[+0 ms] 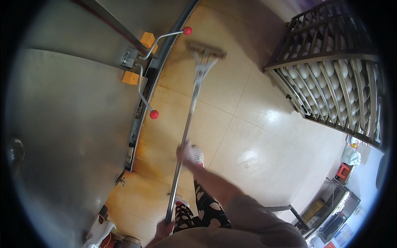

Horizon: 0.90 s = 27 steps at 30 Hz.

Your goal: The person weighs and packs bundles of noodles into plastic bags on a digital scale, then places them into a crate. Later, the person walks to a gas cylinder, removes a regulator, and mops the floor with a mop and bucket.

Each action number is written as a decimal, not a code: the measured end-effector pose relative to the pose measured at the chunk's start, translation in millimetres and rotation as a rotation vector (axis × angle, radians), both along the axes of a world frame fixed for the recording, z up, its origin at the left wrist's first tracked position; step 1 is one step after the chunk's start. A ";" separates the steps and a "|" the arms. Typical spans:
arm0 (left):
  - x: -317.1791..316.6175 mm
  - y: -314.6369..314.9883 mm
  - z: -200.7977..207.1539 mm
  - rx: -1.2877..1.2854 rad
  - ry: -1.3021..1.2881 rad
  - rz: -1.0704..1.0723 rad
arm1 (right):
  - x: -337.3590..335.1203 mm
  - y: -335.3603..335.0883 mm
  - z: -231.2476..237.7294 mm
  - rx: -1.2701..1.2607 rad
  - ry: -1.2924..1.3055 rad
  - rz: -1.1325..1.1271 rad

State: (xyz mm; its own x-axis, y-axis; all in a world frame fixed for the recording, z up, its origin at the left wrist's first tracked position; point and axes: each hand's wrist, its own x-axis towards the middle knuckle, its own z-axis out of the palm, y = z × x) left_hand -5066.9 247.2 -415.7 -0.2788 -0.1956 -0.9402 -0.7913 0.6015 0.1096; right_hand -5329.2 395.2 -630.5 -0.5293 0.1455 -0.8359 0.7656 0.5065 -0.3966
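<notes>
A long-handled mop with a metal pole slants across the floor, away from my body. Its wide, flat head lies on the tiles at the far end, slightly blurred, held by a pale forked bracket. My right hand is wrapped round the middle of the pole. Close to my body, my left hand grips the pole's near end, partly cut off by my clothing. Under the pole are my feet, in light shoes.
On the left stands a large steel cabinet with latch handles ending in red knobs. A metal rack at the far right holds many white rounded pieces. Beige tiles, stained brown beside the cabinet, cover the floor. Shelving stands at the lower right.
</notes>
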 end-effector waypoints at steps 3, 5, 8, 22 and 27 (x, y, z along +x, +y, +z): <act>92.7 -69.7 64.7 -0.104 -0.332 -0.097 | 112.5 -56.2 56.2 -0.268 -0.376 -0.270; 112.3 -96.7 90.0 -0.120 -0.438 -0.121 | 146.4 -75.8 73.3 -0.531 -0.517 -0.579; 86.5 -98.1 81.2 -0.094 -0.366 -0.225 | 127.8 -72.4 58.0 -0.590 -0.524 -0.648; -360.5 162.6 -102.9 0.268 0.661 -0.213 | -244.2 157.4 -24.5 0.175 0.228 -0.349; -214.7 79.7 -68.6 0.255 0.525 -0.138 | -123.6 89.5 1.9 0.279 0.182 0.129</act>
State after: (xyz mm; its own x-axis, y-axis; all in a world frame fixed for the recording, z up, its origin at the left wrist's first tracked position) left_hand -5281.6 326.9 -484.3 -0.7255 0.0894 -0.6824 -0.5086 0.5984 0.6191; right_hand -5452.7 484.7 -628.6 -0.6946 0.2768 -0.6640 0.6177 0.7025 -0.3533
